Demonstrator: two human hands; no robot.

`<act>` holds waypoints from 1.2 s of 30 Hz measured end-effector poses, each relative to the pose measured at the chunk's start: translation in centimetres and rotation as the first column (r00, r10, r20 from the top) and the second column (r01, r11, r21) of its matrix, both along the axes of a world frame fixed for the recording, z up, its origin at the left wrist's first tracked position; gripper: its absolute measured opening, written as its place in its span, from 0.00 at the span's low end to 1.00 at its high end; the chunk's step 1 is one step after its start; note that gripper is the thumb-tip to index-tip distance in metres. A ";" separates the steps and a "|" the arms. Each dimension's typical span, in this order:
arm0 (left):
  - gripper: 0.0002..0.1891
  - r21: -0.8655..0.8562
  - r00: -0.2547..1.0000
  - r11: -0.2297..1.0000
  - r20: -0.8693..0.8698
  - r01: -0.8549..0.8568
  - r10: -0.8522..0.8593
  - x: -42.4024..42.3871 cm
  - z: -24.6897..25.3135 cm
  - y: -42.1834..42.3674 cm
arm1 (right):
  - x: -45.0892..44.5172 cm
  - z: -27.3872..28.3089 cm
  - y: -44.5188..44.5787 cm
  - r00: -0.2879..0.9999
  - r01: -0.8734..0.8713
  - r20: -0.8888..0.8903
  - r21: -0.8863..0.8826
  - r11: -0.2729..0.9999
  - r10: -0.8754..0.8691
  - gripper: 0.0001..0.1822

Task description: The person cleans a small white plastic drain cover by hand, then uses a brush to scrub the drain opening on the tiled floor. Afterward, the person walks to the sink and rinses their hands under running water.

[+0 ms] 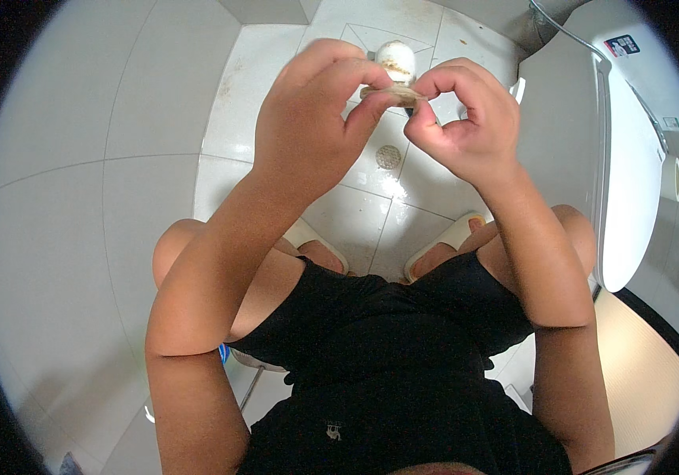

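Note:
Over the tiled floor, my left hand [321,113] and my right hand [470,116] are raised close together. A small, thin, beige strip [400,95] of unclear material stretches between them. My left thumb and forefinger pinch its left end, while the right fingertips grip the other end. Just beyond the strip stands a white rounded pipe or cap [396,59] with brown stains. Its lower part is hidden behind the strip and fingers. A small dark thing shows beneath the strip, too covered to name.
A round floor drain [388,157] sits in the wet floor tiles [357,205]. Grey tiled wall [48,208] rises on the left. To the right are a white fixture [630,178], a metal hose [565,29] and a white roll [672,178]. Pale slippers [440,249] are on my feet.

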State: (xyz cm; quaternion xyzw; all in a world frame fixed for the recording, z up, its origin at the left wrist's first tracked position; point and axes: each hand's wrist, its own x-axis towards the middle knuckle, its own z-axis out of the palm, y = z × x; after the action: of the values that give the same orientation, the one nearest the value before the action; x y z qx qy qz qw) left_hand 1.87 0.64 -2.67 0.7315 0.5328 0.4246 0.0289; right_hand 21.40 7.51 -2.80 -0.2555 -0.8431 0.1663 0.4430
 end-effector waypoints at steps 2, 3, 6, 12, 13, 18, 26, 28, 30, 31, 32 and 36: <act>0.09 -0.173 0.991 0.985 0.133 0.029 -0.005 0.4 0.2 -0.3 | 0.1 -0.2 0.1 1.000 -0.013 -0.011 -0.084 0.996 0.012 0.10; 0.09 -0.256 0.980 0.965 0.199 0.051 0.001 0.6 0.4 -0.4 | 0.2 -0.5 0.0 1.000 -0.015 -0.021 -0.164 0.986 0.011 0.09; 0.08 -0.272 0.975 0.962 0.215 -0.003 0.064 0.6 0.8 -0.3 | 0.0 -0.5 -0.4 0.992 -0.069 -0.126 -0.617 0.784 -0.013 0.08; 0.09 -0.456 0.870 0.890 0.452 0.032 0.200 0.5 -0.1 0.1 | 0.2 -0.8 -0.1 0.957 -0.277 -0.289 -0.914 0.296 0.004 0.13; 0.09 -0.463 0.870 0.886 0.450 0.035 0.201 0.5 -0.2 0.1 | 0.3 -0.8 0.0 0.956 -0.287 -0.291 -0.929 0.233 0.014 0.14; 0.09 -0.506 0.835 0.861 0.498 0.061 0.234 0.9 -0.1 0.3 | 0.4 -0.9 0.0 0.958 -0.286 -0.281 -0.947 0.144 0.051 0.14; 0.10 -0.562 0.750 0.821 0.585 0.101 0.309 1.2 -1.0 0.9 | -0.3 -1.9 -0.7 0.963 -0.234 -0.248 -0.964 0.123 -0.105 0.15; 0.11 -0.563 0.710 0.819 0.623 0.115 0.329 1.2 -1.0 1.0 | -0.8 -1.5 -1.0 0.946 -0.259 -0.267 -0.963 0.070 -0.183 0.16; 0.11 -0.549 0.684 0.829 0.645 0.106 0.340 1.4 -1.1 1.0 | -1.1 -1.6 -1.1 0.932 -0.284 -0.293 -0.956 0.072 -0.213 0.16; 0.11 -0.561 0.668 0.819 0.656 0.121 0.351 1.4 -1.2 1.1 | -1.1 -1.6 -1.1 0.924 -0.297 -0.306 -0.952 0.074 -0.228 0.16; 0.11 -0.572 0.652 0.809 0.666 0.136 0.362 1.5 -1.3 1.1 | -1.1 -1.6 -1.1 0.922 -0.303 -0.307 -0.951 0.052 -0.234 0.16; 0.12 -0.609 0.597 0.778 0.685 0.155 0.417 1.7 -1.3 0.9 | -0.8 -1.7 -1.1 0.924 -0.310 -0.286 -0.949 -0.058 -0.254 0.15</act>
State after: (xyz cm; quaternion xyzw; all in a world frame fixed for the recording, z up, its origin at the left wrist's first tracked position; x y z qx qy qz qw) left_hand 3.57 1.53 -3.93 0.3705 0.6259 0.5066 0.4629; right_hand 20.62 6.44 -4.53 -0.4402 -0.3538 0.7812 0.2659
